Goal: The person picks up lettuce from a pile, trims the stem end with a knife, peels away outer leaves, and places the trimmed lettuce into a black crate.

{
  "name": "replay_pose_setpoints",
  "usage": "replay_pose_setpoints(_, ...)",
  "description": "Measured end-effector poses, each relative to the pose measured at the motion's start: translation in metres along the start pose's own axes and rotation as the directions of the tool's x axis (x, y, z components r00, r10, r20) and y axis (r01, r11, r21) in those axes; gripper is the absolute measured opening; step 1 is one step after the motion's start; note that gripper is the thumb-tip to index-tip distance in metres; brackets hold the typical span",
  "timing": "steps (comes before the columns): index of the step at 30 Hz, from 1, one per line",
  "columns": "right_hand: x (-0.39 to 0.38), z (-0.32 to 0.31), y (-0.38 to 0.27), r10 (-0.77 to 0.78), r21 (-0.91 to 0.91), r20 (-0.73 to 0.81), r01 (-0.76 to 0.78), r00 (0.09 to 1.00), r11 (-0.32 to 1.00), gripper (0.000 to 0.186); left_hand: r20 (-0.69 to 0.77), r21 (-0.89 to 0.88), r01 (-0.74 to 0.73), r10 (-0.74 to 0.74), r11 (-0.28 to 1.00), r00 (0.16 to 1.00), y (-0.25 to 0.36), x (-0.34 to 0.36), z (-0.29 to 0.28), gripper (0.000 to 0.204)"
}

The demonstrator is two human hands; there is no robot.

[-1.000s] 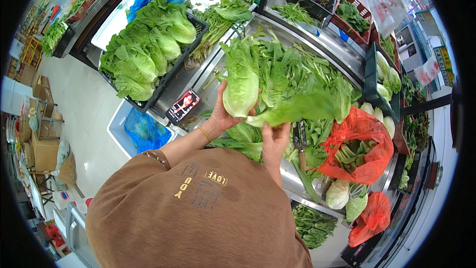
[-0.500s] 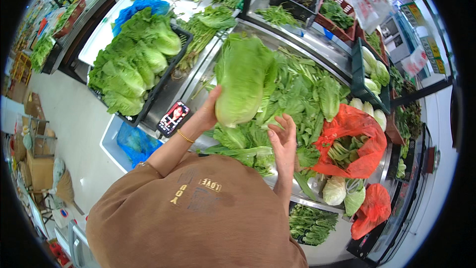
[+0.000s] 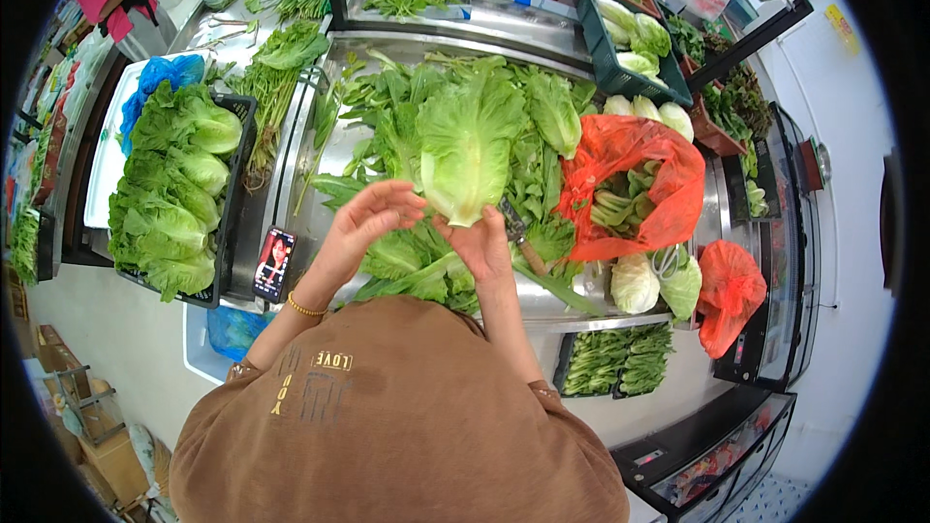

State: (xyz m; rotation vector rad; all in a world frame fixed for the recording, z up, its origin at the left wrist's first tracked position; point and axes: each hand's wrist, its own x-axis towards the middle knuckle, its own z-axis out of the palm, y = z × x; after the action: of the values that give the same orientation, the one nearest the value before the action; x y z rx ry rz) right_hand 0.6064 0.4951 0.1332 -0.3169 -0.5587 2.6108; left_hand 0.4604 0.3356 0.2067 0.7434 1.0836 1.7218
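Observation:
A large head of leafy lettuce (image 3: 469, 136) is upright in front of me, its pale cut base toward me. My right hand (image 3: 481, 250) grips it at the base, fingers partly hidden under it. My left hand (image 3: 380, 213) is just left of the base, fingers spread and holding nothing. Close to the right of my right hand, a knife (image 3: 528, 250) with a dark blade and wooden handle lies among the greens. Loose leaves (image 3: 412, 266) and another lettuce head (image 3: 553, 113) rest on the metal counter (image 3: 334, 150).
On the left stands a black crate (image 3: 235, 174) of lettuce heads, with a phone (image 3: 274, 263) near it. To the right are an open red bag (image 3: 668, 189) of greens, a cabbage (image 3: 635, 283) and a tied red bag (image 3: 729, 295). Vegetable crates (image 3: 620, 68) line the back.
The lettuce has passed from my left hand to my right, which now holds its base. My left hand has let go and opened. The view has swung to the right.

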Motion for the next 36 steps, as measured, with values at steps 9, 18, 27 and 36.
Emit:
replay_pose_setpoints(9, -0.008, -0.002, 0.009, 0.125, 0.143, 0.223, -0.159, 0.967, 0.977, 0.080, -0.047, -0.066, 0.068, -0.071, 0.995, 0.996, -0.025, 0.002, -0.020, 0.075)
replay_pose_setpoints(18, 0.014, 0.046, 0.010, -0.288, -0.935, 0.060, 0.155, 0.956, 0.319, 0.039, -0.253, -0.380, -0.039, -0.063, 0.924, 0.965, -0.034, 0.004, -0.029, 0.072)
replay_pose_setpoints(27, 0.020, 0.053, 0.029, -0.237, -0.889, 0.109, 0.202, 0.965, 0.410, 0.027, -0.288, -0.386, -0.116, 0.000, 0.915, 0.958, -0.046, -0.009, -0.037, 0.086)
replay_pose_setpoints(36, 0.005, 0.068, 0.036, -0.408, -0.682, 0.010, 0.304, 0.913, 0.665, 0.032, -0.208, -0.565, -0.124, 0.005, 0.816, 0.978, -0.040, -0.003, -0.024, 0.079)
